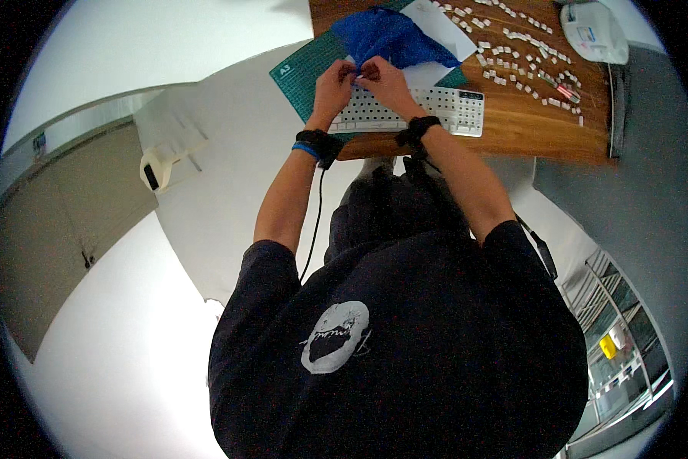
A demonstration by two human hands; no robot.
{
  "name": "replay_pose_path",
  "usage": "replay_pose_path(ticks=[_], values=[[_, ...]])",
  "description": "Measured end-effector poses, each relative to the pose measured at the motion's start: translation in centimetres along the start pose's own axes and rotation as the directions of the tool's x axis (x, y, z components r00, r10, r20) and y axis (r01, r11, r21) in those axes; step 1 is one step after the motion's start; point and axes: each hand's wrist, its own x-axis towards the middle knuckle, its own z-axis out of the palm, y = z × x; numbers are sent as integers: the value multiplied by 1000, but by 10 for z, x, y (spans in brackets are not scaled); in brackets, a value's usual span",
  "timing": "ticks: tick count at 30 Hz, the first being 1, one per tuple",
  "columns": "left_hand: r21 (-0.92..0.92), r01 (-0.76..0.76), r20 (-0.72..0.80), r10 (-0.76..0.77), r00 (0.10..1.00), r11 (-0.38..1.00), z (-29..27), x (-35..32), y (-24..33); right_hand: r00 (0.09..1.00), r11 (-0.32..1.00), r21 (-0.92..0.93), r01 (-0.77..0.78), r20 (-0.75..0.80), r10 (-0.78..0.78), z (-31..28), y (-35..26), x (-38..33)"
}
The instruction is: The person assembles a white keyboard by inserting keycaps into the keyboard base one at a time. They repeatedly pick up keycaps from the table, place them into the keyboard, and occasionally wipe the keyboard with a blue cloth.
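Both forearms reached to a white keyboard (416,111) at the wooden desk's (527,126) near edge, where left hand (334,86) and right hand (386,80) met above it, fingertips pinched on something too small to identify, blue cloth (390,37) just beyond, loose keycaps (520,53) scattered farther right.

White keyboard (428,109) with most keycaps removed, bare switch grid showing, lying flat and slightly tilted at the near edge of the wooden counter (527,130), left end resting on a green cutting mat (305,73), loose white keycaps (512,53) scattered just beyond it
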Motion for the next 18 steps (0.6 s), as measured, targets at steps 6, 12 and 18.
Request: replay_pose_path(ticks=[6,12,18], values=[[53,30,10,-30,999,998,-4,7,12,964,993,-79,-83,-260,60,-5,41,3],[35,67,-14,-67,998,997,17,11,1,972,997,80,21,-234,-2,-5,25,-8],[-233,160,-84,-184,979,959,24,13,-7,992,991,-67,-115,42,118,-33,27,-15]])
